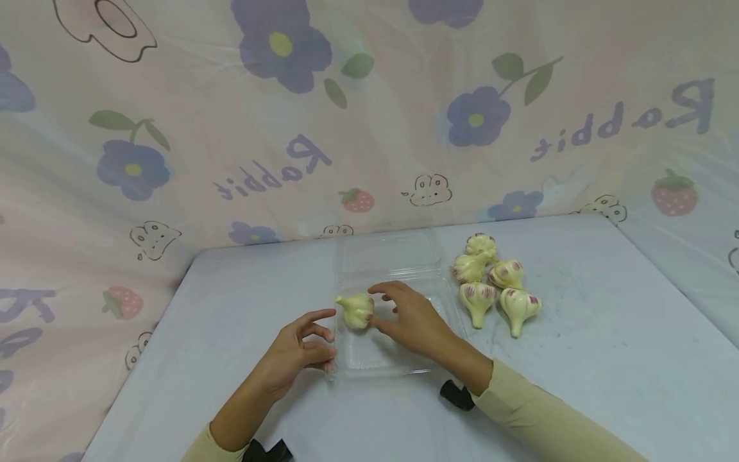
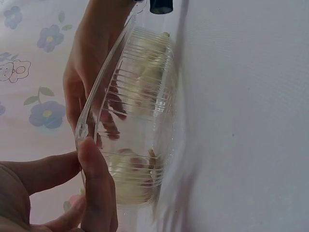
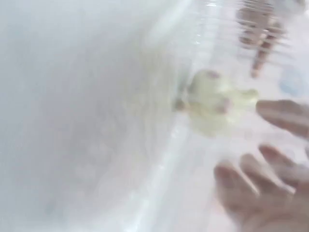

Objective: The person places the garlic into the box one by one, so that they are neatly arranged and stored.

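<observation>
A clear plastic clamshell container (image 1: 381, 362) lies on the table with its lid (image 1: 389, 250) folded back, away from the person. Inside, toward the left, one pale garlic bulb (image 1: 356, 312) rests on its side. My left hand (image 1: 297, 353) is at the container's left edge; in the left wrist view its thumb and fingers pinch the rim (image 2: 83, 130). Over the container, my right hand (image 1: 412, 317) has its fingers spread beside the bulb. The right wrist view is blurred, but a gap shows between those fingers (image 3: 236, 186) and the garlic bulb (image 3: 212, 104).
To the container's right, several garlic bulbs (image 1: 478, 301) with purplish marks lie grouped on the white tabletop (image 1: 606, 346). A printed curtain (image 1: 381, 141) hangs behind the table and along its sides. Black pieces (image 1: 457, 394) sit at both wrists.
</observation>
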The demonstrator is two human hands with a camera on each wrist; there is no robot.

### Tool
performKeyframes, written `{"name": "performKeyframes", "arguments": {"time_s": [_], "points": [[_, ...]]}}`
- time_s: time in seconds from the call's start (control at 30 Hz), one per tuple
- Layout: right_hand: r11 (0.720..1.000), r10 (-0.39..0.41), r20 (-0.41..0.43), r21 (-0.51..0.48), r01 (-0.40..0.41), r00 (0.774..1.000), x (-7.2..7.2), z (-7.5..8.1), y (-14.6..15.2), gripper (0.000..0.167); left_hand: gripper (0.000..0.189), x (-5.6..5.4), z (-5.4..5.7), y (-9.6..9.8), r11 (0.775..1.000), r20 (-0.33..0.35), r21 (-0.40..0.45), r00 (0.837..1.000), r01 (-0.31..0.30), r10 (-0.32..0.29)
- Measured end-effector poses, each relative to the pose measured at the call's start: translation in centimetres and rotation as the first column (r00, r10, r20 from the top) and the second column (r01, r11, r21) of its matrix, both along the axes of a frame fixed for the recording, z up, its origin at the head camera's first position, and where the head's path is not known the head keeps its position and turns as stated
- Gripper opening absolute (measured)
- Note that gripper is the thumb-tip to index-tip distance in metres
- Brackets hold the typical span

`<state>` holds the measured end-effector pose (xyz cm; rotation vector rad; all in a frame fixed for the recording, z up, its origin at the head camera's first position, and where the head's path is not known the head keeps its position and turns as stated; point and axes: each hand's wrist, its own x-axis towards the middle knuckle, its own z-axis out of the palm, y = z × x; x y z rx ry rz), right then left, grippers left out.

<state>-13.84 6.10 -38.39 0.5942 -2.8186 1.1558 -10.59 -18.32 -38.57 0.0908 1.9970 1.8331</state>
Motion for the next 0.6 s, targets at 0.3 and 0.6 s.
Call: {"name": "performKeyframes", "arguments": {"time_s": [0.3,0.6], "points": [[0.998,0.049,-0.09,0.042,-0.045,0.995,1.4,2.4,5.8,0.048,0.074,-0.3,-0.1,-0.3,1.0,-0.005,-0.008,1.0,0.007,-0.007],[0.994,0.018,-0.177,0.109,0.001,0.984,1.5,3.5,13.1,0.042,0.074,-0.6,-0.4,-0.4,1.0,0.0,0.012,1.0,0.016,-0.016]]}}
